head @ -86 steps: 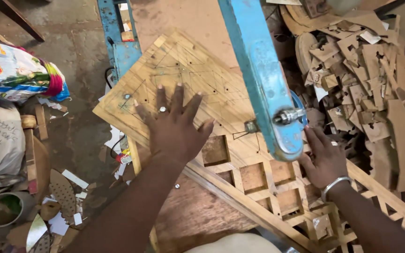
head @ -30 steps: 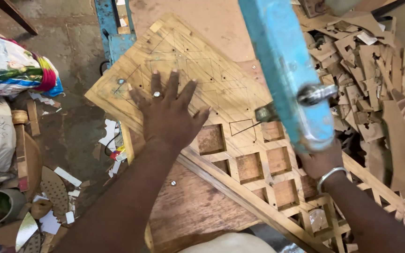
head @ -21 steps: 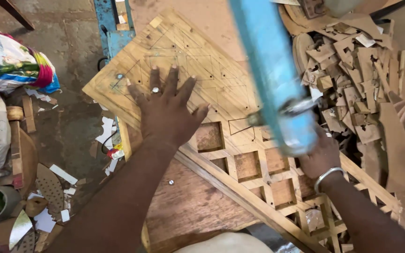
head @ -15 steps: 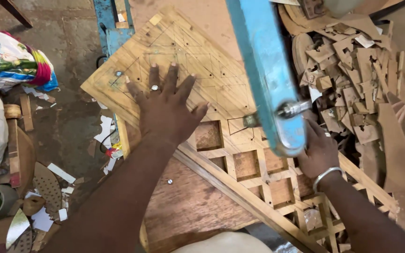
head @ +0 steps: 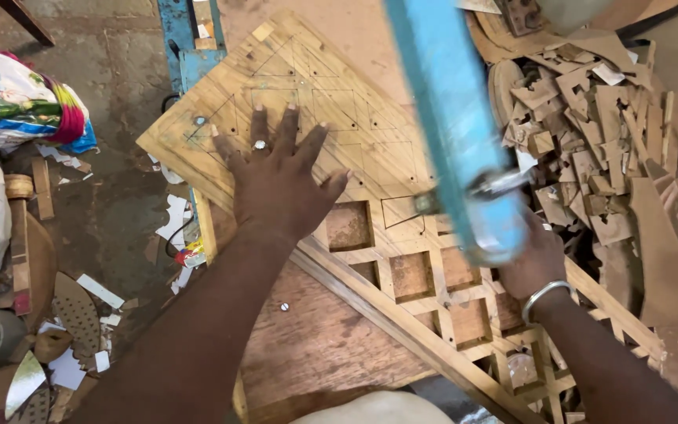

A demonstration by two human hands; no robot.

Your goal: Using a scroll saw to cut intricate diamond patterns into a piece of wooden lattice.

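Plywood panel (head: 331, 118) lies flat on the brown bench top (head: 315, 345), turned diamond-wise so one corner points to the far edge of the bench. Its far half carries a pencilled grid of squares; its near half is already cut into open square holes, forming a lattice (head: 433, 275) that runs toward the bench's near right corner.

Left hand (head: 280, 184) rests palm down on the uncut part of the panel, fingers spread wide and straight, thumb angled out toward the first cut-out hole. A ring shows on one finger. The forearm runs straight back from the wrist to the near edge of the bench, elbow out of frame.

Right hand (head: 531, 259) sits on the lattice, partly hidden beneath the blue saw arm (head: 453, 126); whether its fingers are spread or curled cannot be determined. A metal bangle (head: 544, 297) circles the wrist. The forearm leads off to the near right corner.

The blue saw arm crosses above the panel from the far edge, blurred, ending just over the boundary between marked squares and cut holes.

Offcut heap (head: 606, 133) covers the bench's right side. Scrap and a printed sack (head: 17, 102) lie on the floor to the left.
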